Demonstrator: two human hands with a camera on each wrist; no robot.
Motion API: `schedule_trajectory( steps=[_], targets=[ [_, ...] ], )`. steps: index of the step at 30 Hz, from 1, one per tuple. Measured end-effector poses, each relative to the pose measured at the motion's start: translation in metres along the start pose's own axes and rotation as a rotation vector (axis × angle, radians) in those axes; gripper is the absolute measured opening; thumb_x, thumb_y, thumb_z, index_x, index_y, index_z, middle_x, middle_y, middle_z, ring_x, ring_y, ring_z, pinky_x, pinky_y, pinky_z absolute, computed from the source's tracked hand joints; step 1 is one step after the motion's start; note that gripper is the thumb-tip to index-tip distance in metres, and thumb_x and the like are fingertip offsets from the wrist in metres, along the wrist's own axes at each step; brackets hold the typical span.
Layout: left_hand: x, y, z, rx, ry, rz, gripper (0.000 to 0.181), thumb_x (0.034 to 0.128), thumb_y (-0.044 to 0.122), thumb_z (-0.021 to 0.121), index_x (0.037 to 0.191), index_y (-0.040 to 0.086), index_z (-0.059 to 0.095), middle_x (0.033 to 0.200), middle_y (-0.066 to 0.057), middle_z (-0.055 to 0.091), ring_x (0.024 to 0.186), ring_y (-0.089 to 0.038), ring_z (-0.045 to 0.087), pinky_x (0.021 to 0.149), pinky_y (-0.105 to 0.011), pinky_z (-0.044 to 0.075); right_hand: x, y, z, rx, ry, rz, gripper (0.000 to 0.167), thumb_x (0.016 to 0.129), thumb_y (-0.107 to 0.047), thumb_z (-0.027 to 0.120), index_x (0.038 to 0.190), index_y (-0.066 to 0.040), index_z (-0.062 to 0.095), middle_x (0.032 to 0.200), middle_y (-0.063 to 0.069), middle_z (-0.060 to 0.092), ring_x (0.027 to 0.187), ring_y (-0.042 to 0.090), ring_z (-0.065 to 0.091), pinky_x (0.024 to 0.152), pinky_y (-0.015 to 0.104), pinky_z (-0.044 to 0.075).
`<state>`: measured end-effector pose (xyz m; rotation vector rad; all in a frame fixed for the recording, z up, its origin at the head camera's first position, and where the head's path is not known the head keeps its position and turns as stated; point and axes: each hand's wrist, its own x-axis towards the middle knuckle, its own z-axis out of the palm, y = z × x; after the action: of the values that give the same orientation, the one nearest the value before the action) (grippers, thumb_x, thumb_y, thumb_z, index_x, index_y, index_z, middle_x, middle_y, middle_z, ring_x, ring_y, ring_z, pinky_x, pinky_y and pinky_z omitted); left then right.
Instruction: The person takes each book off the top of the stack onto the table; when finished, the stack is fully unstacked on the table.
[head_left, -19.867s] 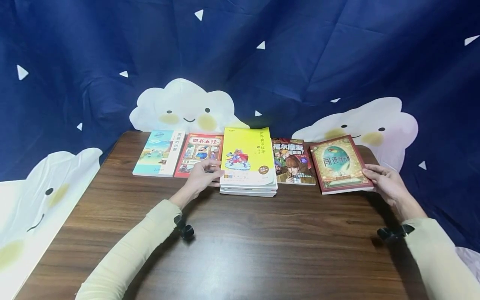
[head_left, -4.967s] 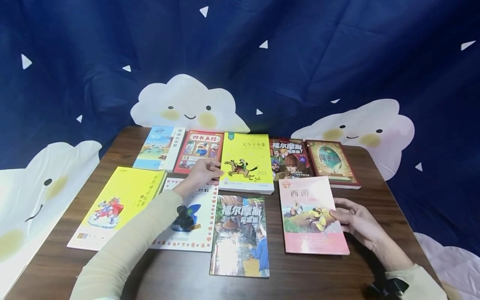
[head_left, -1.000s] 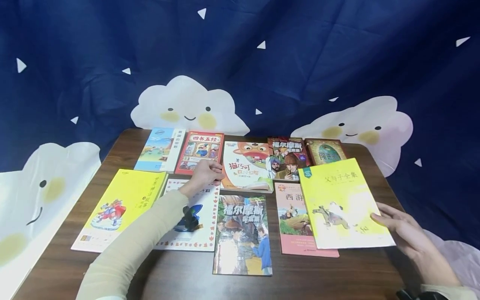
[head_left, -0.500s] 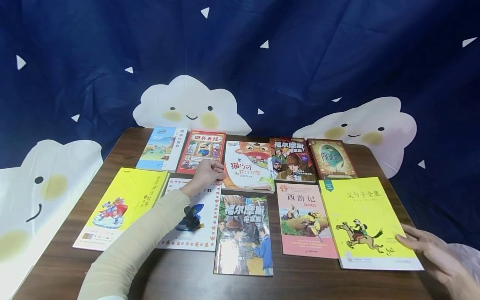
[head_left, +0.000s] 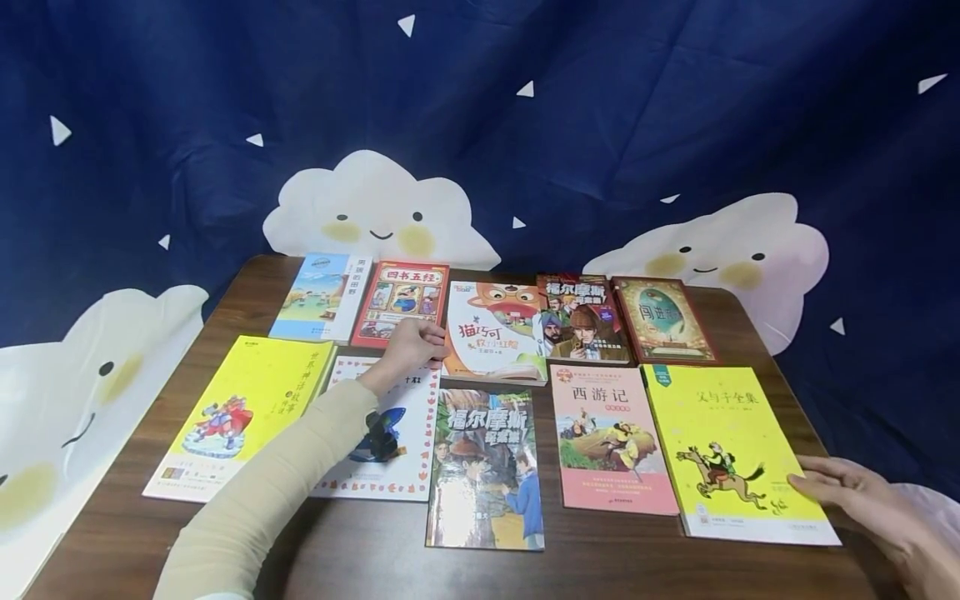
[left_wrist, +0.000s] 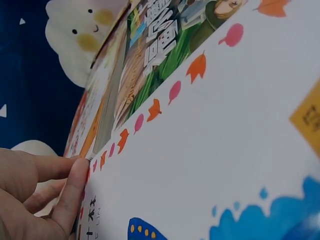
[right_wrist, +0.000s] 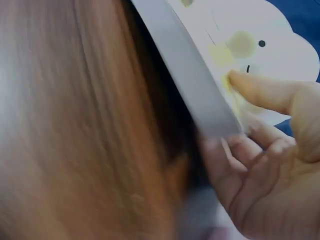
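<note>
In the head view, my right hand (head_left: pixel 862 500) grips the right edge of a yellow book with a horse rider (head_left: pixel 738 450), thumb on top. That book lies at the front right, just right of a pink book (head_left: pixel 615 442). In the right wrist view its page edge (right_wrist: pixel 197 85) is tilted and blurred, with fingers underneath. My left hand (head_left: pixel 408 350) pinches the lower left edge of a white book with an orange bespectacled face (head_left: pixel 495 333) in the middle of the back row. In the left wrist view, thumb and forefinger of the left hand (left_wrist: pixel 45 195) meet there.
The back row also holds a blue-and-white book (head_left: pixel 322 296), a red book (head_left: pixel 401 300), a dark detective book (head_left: pixel 581 321) and a dark red book (head_left: pixel 663 321). In front lie another yellow book (head_left: pixel 240 417), a butterfly book (head_left: pixel 408 467) partly under the left arm, and a detective comic (head_left: pixel 487 467).
The yellow horse-rider book has gone from the middle pile rightward, across the pink book, and down beside it in my right hand. Earlier, several others left that pile. The left hand stays by it.
</note>
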<state>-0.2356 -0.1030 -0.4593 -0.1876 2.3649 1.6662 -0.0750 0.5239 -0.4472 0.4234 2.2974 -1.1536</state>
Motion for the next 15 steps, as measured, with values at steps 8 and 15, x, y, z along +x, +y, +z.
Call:
schedule_trajectory(
  steps=[8, 15],
  targets=[
    [-0.008, -0.005, -0.011, -0.033, -0.054, 0.005, 0.034, 0.0973, 0.008, 0.075, 0.13, 0.0, 0.068, 0.106, -0.016, 0.075, 0.077, -0.014, 0.073, 0.07, -0.026, 0.069, -0.015, -0.024, 0.004, -0.24, 0.308, -0.145, 0.063, 0.107, -0.037, 0.062, 0.144, 0.014, 0.052, 0.103, 0.001, 0.08, 0.076, -0.004, 0.067, 0.066, 0.028, 0.066],
    [-0.033, -0.002, -0.031, 0.141, -0.027, 0.192, 0.039, 0.1027, 0.023, 0.07, 0.136, 0.002, 0.067, 0.12, -0.02, 0.073, 0.097, -0.031, 0.078, 0.076, -0.034, 0.071, -0.015, -0.083, 0.041, -0.225, 0.485, -0.429, 0.045, 0.102, -0.03, 0.071, 0.134, 0.002, 0.066, 0.088, -0.042, 0.061, 0.071, -0.006, 0.068, 0.057, 0.02, 0.06]
  ],
)
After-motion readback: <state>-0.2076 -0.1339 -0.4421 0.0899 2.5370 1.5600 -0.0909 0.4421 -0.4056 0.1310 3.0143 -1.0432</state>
